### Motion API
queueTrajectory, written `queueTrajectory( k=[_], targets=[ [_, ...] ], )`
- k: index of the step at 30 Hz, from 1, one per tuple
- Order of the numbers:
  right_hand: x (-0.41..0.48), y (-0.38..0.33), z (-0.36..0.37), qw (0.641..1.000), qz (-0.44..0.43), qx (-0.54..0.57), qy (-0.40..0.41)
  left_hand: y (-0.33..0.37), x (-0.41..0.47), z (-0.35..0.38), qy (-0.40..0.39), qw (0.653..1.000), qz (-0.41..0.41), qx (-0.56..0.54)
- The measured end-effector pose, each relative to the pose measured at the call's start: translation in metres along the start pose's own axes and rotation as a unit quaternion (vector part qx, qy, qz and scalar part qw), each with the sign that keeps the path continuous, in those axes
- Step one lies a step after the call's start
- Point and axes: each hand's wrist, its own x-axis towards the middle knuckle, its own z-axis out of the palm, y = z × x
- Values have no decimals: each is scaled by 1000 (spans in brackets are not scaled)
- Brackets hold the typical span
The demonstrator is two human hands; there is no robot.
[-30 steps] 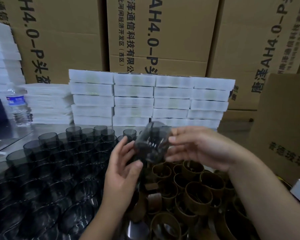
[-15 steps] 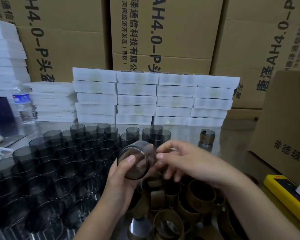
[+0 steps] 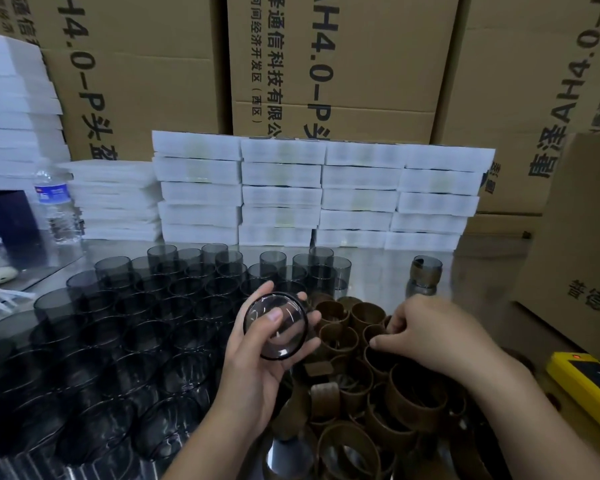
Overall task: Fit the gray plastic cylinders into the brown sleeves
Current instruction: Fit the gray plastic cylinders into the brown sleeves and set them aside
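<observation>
From the head view, the left hand (image 3: pixel 257 368) held one gray cylinder (image 3: pixel 281 341) up off the tabletop (image 3: pixel 378 268), tipped so a round end faced the camera. Its fingers (image 3: pixel 303 296) were curled round the far wall and the thumb lay across the near rim, so most of the cylinder's side was hidden. I could not tell whether the end facing us was the open one or the closed one.

The right hand (image 3: pixel 426 337) was down in the heap of brown sleeves (image 3: pixel 336 337), just to the right of the held cylinder. Its fingers were bent, their tips among the sleeve rims. Whether they had pinched a sleeve or only touched it I could not make out, as the back of the hand covered them.

The sleeves lay jumbled, some upright and some tilted, and the nearest ones were cut off by the bottom edge and by both forearms. To the left stood a crowd of gray cylinders (image 3: pixel 153 306), upright and packed close, the near rows dark and blurred. One cylinder wearing a sleeve (image 3: pixel 426 271) stood alone farther back on the right.

Behind were white trays (image 3: pixel 326 192) in stacks, cartons (image 3: pixel 326 64), and a bottle (image 3: pixel 58 206) at the left. A yellow device (image 3: pixel 589 386) was cropped by the right edge.
</observation>
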Motion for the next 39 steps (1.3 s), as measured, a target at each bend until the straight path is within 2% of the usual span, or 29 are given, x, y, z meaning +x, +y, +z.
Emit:
queueTrajectory(
  k=[4, 7, 12, 17, 23, 29, 35, 39],
  targets=[
    [3, -2, 4, 1000, -25, -7, 11, 1, 2, -1, 22, 998, -23, 47],
    [1, -3, -2, 995, -54, 63, 56, 2, 3, 1, 40, 997, -25, 54],
    [-10, -15, -13, 963, -129, 191, 138, 0, 4, 2, 36, 997, -18, 60],
    [-17, -27, -13, 937, -186, 219, 200, -4, 3, 4, 34, 994, -20, 103],
    [-16, -29, -2, 922, -241, 242, 182, -4, 2, 6, 30, 994, -27, 100],
    [-19, -40, 10, 892, -312, 269, 185, 0, -1, 10, -15, 993, -63, 104],
    [-20, -46, 21, 877, -377, 231, 188, 1, -5, 8, -55, 989, -36, 129],
    [-20, -47, 23, 878, -380, 222, 190, -4, -3, 6, -47, 990, -17, 132]
  ],
)
